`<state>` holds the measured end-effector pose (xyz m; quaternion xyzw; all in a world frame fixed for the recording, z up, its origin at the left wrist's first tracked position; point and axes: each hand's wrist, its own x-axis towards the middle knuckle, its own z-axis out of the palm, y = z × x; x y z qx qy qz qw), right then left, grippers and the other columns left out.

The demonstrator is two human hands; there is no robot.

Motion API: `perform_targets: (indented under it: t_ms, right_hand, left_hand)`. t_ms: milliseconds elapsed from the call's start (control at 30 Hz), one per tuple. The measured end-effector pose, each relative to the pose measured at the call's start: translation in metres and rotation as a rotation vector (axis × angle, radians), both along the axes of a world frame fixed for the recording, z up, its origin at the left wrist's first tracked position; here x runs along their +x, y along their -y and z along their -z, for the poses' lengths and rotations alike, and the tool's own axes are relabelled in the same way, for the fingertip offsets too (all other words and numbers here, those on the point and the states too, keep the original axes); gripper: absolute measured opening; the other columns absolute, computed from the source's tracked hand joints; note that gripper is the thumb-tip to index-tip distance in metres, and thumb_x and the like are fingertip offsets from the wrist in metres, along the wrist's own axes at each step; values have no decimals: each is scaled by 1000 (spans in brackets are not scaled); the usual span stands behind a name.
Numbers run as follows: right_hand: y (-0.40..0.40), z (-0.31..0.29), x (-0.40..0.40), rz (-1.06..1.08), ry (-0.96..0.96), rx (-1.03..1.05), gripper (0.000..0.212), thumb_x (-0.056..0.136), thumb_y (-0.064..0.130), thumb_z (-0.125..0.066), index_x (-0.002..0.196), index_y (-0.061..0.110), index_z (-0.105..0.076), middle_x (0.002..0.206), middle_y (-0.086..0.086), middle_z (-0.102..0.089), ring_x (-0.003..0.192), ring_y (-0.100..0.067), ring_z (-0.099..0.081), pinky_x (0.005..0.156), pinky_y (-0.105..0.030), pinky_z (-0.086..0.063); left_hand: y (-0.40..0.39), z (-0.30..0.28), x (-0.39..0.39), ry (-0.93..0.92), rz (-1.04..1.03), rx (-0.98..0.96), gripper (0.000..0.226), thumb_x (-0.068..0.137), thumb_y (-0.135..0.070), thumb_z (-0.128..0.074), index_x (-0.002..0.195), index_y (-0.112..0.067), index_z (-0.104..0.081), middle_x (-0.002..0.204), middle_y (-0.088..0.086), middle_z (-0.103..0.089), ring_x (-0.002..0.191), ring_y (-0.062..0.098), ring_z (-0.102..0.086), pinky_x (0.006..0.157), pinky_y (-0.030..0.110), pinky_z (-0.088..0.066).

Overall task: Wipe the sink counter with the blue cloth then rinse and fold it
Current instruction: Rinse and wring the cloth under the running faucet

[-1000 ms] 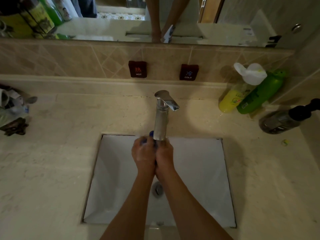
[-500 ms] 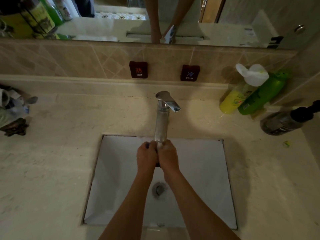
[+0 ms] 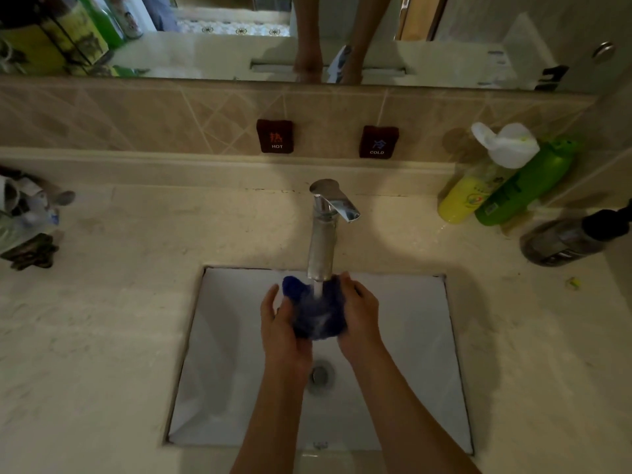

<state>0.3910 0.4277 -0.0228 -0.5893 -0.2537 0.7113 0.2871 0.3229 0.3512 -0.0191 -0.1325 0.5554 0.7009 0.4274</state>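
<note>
A bunched, wet blue cloth [image 3: 316, 311] sits between both my hands over the white sink basin [image 3: 420, 354]. My left hand [image 3: 280, 326] cups its left side with fingers partly spread. Gripping its right side is my right hand [image 3: 359, 313]. Water runs from the chrome faucet [image 3: 325, 230] straight onto the cloth. The beige stone counter [image 3: 102, 319] surrounds the basin.
At the back right stand a yellow bottle [image 3: 460, 200], a green bottle [image 3: 523, 189] and a dark pump bottle [image 3: 567, 237]. Clutter [image 3: 24, 227] lies at the left edge. HOT [image 3: 275, 135] and COLD [image 3: 378, 142] tags hang on the tiled wall. The drain [image 3: 319, 374] is below my hands.
My hands were pressed tight together around the cloth under the tap; now they have spread apart and dropped slightly, so the blue cloth shows between them.
</note>
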Motion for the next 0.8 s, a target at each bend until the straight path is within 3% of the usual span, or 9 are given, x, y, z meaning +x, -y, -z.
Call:
perform_targets:
  t_ms: [67,133,233,300,367,500,633,733,800]
  right_hand:
    - [4,-1,-3,56,-173,-132,21,99,13,-53,92,2,-69,94,-20,-68,91,-36,-64,93,-52,-53]
    - [11,-2,-4,18,-181,-68,21,97,9,-52,100,3,-72,102,-21,-72,95,-35,-68,90,-48,-55]
    - [28,-15,-13,-161,-36,191,19,94,18,-58,105,21,-73,110,-10,-72,98,-24,-70,88,-37,-58]
    - [36,-15,-21,-250,163,360,13,93,29,-58,104,28,-66,115,-6,-64,95,-15,-65,84,-25,-53]
    - [33,-11,-24,-300,206,428,5,95,35,-59,94,31,-60,115,-7,-61,93,-12,-65,81,-23,-52]
    - [19,8,-30,-388,317,319,22,87,41,-67,95,21,-64,91,-2,-68,81,-16,-67,65,-21,-49]
    - [14,20,-40,-403,427,381,26,83,36,-63,81,11,-69,71,-4,-70,65,-19,-70,57,-25,-53]
    - [6,27,-43,-370,336,209,20,81,33,-59,75,15,-67,79,-11,-73,75,-31,-72,71,-45,-61]
    - [5,30,-41,-287,287,55,22,77,33,-57,68,15,-66,80,-20,-72,67,-36,-68,62,-47,-57]
  left_hand:
    - [-11,-3,5,31,113,10,40,90,-25,-56,129,-17,-60,123,17,-68,112,33,-65,95,47,-52]
    - [-23,-5,8,120,100,-17,40,88,-30,-58,123,-11,-65,119,19,-67,109,32,-64,92,43,-53]
    - [-31,-12,6,300,187,47,27,90,-38,-59,97,-12,-66,84,7,-63,80,16,-63,69,29,-53]
    - [-33,-6,4,309,267,19,21,94,-40,-50,94,-20,-56,76,-3,-55,71,10,-55,67,28,-48]
    - [-30,-3,7,206,247,-67,24,98,-41,-42,99,-23,-57,84,-4,-59,80,12,-58,76,32,-48]
    - [-16,-5,10,184,212,-7,46,95,-49,-50,119,-13,-67,109,9,-71,108,23,-65,100,40,-48]
    - [-3,-9,20,123,214,-96,43,95,-49,-51,113,-15,-70,105,9,-76,102,22,-71,87,37,-56]
    - [8,-6,23,-1,183,-107,28,98,-35,-54,113,-14,-64,105,12,-73,99,25,-69,79,37,-56]
    - [12,-1,16,-200,222,-165,16,96,-24,-59,105,-12,-66,95,13,-72,88,29,-67,77,40,-55]
